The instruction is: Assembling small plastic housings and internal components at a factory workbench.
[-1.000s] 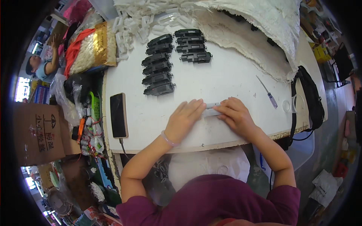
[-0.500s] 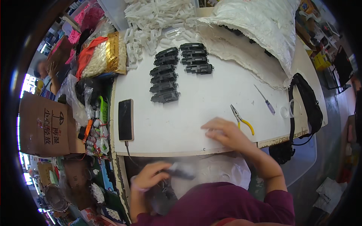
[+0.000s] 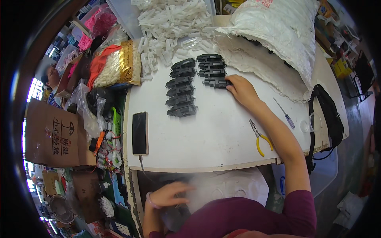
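Note:
My right hand (image 3: 240, 88) reaches across the white table (image 3: 222, 135), its thumb and fingers closed on the right end of a black plastic housing (image 3: 215, 82). That housing lies at the near end of a short column of similar black housings (image 3: 211, 64). A longer column of black housings (image 3: 180, 90) stands to its left. Below the table's front edge, my left hand (image 3: 170, 194) hovers over my lap with fingers stretched out, slightly blurred, and nothing shows in it. Under it is a dark shape that I cannot make out.
Yellow-handled pliers (image 3: 260, 139) and a screwdriver (image 3: 285, 114) lie on the right. A phone (image 3: 140, 133) with a cable lies at left. White plastic pieces (image 3: 174, 23) are heaped at the back, beside a white woven sack (image 3: 274, 39). A cardboard box (image 3: 51, 135) stands left.
My right hand has moved forward from the table's front to the short column and closed on its nearest housing. The dark thing in my left hand is gone; its fingers have straightened.

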Tool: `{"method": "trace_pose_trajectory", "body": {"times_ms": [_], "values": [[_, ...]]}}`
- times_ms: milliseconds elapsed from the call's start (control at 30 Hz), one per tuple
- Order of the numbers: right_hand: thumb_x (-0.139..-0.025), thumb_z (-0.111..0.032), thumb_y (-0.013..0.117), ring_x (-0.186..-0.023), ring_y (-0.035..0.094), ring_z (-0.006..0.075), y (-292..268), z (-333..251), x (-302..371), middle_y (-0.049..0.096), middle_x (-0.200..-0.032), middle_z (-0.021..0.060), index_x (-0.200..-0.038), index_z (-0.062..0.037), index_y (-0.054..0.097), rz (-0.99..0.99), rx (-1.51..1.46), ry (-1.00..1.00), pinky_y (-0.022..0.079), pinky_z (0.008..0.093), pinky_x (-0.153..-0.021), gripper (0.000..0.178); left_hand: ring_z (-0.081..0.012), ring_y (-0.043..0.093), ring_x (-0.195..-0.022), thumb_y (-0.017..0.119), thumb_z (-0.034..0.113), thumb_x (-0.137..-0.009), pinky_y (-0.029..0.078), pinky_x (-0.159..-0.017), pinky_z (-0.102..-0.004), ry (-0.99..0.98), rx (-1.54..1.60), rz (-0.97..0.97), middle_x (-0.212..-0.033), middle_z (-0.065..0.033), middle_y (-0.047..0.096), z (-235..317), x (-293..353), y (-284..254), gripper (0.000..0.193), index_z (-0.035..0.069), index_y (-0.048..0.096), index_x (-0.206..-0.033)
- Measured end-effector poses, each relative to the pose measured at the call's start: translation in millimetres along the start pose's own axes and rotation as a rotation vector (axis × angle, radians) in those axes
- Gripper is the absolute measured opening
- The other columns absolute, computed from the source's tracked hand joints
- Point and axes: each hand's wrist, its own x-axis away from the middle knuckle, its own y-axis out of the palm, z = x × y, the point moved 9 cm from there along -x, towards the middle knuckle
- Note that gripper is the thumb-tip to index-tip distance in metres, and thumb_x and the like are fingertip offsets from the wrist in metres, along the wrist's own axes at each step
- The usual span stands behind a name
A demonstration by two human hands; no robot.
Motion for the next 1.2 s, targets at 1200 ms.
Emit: {"method": "trace_pose_trajectory", "body": {"times_ms": [1200], "values": [[-0.092,-0.028,0.052,-0.106,0.055,0.0303,-378.8,-7.8,446.3,0.058,-0.115,0.016,-0.12,-0.0034,0.055,0.622,1.505,0.844,0.042,0.0379,-0.09,0.037,-0.0304,0.05,-0.108,0.067,0.01,-0.075,0.039,-0.093,-0.0371,0.359,-0.832,0.854,-0.111,-0.0125,0.057,78.5,-117.2,-199.9,0.04,0.005,0.058,-0.114]]}}
